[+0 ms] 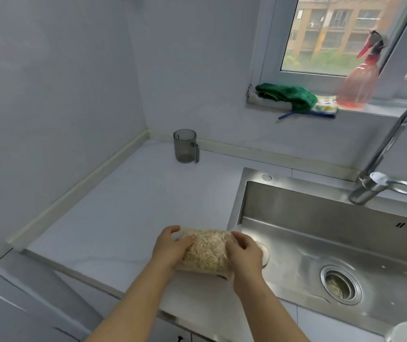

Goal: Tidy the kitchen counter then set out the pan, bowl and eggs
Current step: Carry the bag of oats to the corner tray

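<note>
**Oat bag held at the tabletop edge**

Both grips are closed on the oat bag (pixel 207 253): the left grip (pixel 172 248) curls over its left end, the right grip (pixel 244 255) over its right end. The bag lies sideways at the front of the tabletop (pixel 123 193), just beside the sink (pixel 296 206). It looks soft and loose-filled, probably light, apt to sag, and its clear film is likely slippery. Holding both ends or cradling it from below should stop it slumping.

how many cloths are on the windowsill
2: a green cloth at the left end of the sill and a patterned cloth beside it, next to the spray bottle. Something white under the green one may be another.
</note>
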